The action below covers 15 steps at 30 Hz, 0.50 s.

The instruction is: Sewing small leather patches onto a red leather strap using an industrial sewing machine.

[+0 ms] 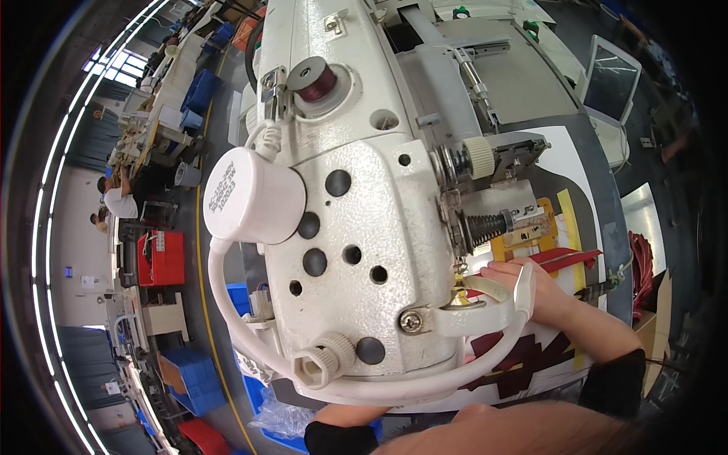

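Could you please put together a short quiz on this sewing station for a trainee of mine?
1. Multiple choice: where does the spool of dark red thread sit?
a) on the floor
b) in a red crate
c) on top of the white sewing machine
2. True or false: the right hand is to the right of the machine's head.
3. Fill the gap: the strip beside that hand's fingers is coloured ____.

Key: 1. c; 2. true; 3. red.
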Tool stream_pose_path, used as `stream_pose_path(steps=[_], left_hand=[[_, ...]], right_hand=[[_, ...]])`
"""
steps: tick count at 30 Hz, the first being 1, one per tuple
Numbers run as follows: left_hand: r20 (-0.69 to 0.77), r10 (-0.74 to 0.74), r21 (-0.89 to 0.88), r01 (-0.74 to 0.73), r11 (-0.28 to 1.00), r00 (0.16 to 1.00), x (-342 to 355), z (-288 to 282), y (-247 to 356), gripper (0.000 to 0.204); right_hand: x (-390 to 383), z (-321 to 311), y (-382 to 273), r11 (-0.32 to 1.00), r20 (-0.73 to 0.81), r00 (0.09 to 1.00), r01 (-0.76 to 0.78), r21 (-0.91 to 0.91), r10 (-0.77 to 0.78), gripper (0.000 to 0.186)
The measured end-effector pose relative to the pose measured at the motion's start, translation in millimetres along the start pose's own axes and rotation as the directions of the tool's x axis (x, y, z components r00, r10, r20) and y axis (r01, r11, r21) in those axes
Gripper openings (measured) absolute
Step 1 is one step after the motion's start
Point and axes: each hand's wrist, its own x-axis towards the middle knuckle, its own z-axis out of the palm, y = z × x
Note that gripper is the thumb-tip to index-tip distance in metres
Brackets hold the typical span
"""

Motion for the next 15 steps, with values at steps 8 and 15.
stream_pose_path(steps=[8, 15], left_hand=[[0.013, 0.011, 0.046, -0.011, 0.999, 1.000, 5, -7, 5, 0.067], [-0.026, 0.026, -0.009, -0.026, 1.000, 0.999, 1, 2, -1, 0.071]], right_hand=[[-1, -4, -1, 1.000, -0.013, 1.000, 0.012, 0.008, -0.012, 0.045], [0, 1, -2, 1.000, -0.003, 1.000, -0.004, -0.023, 0.004, 0.044]])
